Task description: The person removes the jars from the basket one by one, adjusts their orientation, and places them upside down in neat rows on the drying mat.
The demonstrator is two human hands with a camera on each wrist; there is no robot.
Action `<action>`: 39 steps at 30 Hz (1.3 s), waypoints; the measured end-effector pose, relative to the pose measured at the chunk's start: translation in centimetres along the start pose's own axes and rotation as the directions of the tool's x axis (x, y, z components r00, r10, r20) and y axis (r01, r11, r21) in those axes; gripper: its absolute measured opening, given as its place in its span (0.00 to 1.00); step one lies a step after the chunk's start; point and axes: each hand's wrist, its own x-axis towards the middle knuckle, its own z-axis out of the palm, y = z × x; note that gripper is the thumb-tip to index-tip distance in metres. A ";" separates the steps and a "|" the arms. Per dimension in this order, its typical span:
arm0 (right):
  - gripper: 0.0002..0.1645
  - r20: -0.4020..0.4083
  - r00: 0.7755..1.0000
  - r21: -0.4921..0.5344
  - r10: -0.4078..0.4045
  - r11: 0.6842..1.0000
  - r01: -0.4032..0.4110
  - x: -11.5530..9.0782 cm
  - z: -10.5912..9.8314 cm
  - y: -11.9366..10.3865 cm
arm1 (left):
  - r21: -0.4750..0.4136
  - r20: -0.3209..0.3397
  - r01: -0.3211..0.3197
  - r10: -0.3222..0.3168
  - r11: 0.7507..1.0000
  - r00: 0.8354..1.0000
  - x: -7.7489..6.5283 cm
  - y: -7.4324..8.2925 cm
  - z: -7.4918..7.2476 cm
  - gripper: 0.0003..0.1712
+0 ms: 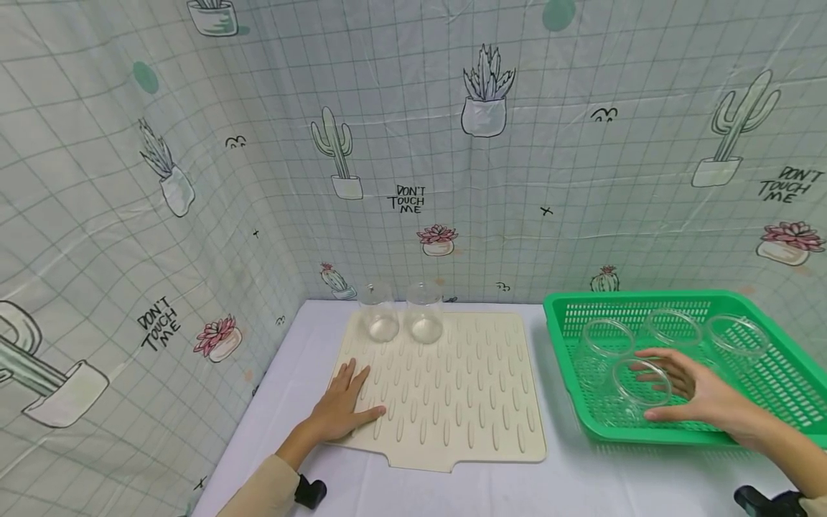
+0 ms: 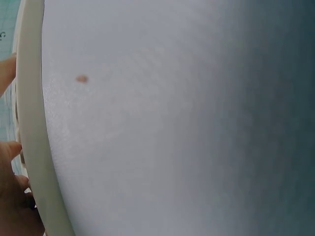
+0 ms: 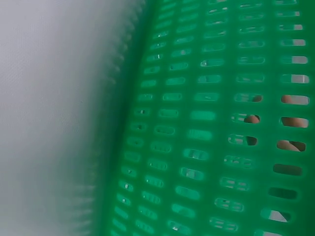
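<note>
My left hand (image 1: 339, 408) lies flat with spread fingers on the left edge of a cream drying mat (image 1: 461, 402). In the left wrist view, a few of its fingers (image 2: 15, 191) show beyond the mat's pale edge (image 2: 32, 108). Over the green basket (image 1: 584, 413), my right hand (image 1: 701, 395) holds a clear glass (image 1: 641, 388) near its rim, thumb on the near side and fingers on the far side. The right wrist view is mostly filled by the basket's slotted wall (image 3: 202, 115), with bits of the fingers (image 3: 294, 122) showing through slots.
Two clear glasses, one on the left (image 1: 381, 316) and one beside it (image 1: 424, 316), stand at the mat's back left. Several more glasses (image 1: 673, 329) sit in the basket. A white cloth (image 1: 491, 492) covers the table, and a patterned curtain (image 1: 517, 165) hangs behind.
</note>
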 end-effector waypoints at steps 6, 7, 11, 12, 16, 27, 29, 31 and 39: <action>0.44 0.036 0.999 0.028 -0.021 0.999 0.020 0.4 0.0 0.2 | 0.011 0.022 0.013 -0.013 1.000 1.000 0.1 0.3 -0.3 0.54; 0.44 0.044 0.999 0.030 -0.026 0.999 0.025 0.4 0.0 0.3 | 0.010 0.020 0.012 -0.013 1.000 1.000 0.1 0.2 -0.3 0.54; 0.44 0.076 0.995 0.058 -0.061 0.997 0.057 0.7 0.1 0.5 | 0.009 0.022 0.013 -0.013 1.000 1.000 0.3 0.1 -0.1 0.54; 0.44 0.083 0.995 0.065 -0.063 0.996 0.057 0.7 0.1 0.5 | 0.007 0.021 0.012 -0.012 1.000 1.000 0.3 0.1 -0.1 0.54; 0.43 0.112 0.992 0.092 -0.063 0.994 0.053 0.9 0.2 0.7 | -0.002 0.019 0.008 -0.008 1.000 1.000 0.2 0.1 -0.1 0.54; 0.43 0.137 0.986 0.089 -0.093 0.993 0.081 1.3 0.2 1.0 | 0.005 0.026 0.015 -0.015 1.000 1.000 0.2 0.3 -0.1 0.54; 0.43 0.146 0.985 0.093 -0.091 0.993 0.078 1.3 0.2 1.0 | 0.004 0.022 0.013 -0.013 1.000 1.000 0.2 0.3 -0.1 0.54; 0.44 0.156 0.984 0.100 -0.091 0.992 0.076 1.4 0.2 1.0 | 0.004 0.023 0.013 -0.014 1.000 1.000 0.1 0.3 -0.1 0.54; 0.43 0.163 0.982 0.097 -0.095 0.992 0.080 1.4 0.4 1.2 | 0.004 0.023 0.009 -0.009 1.000 1.000 0.0 0.3 -0.2 0.54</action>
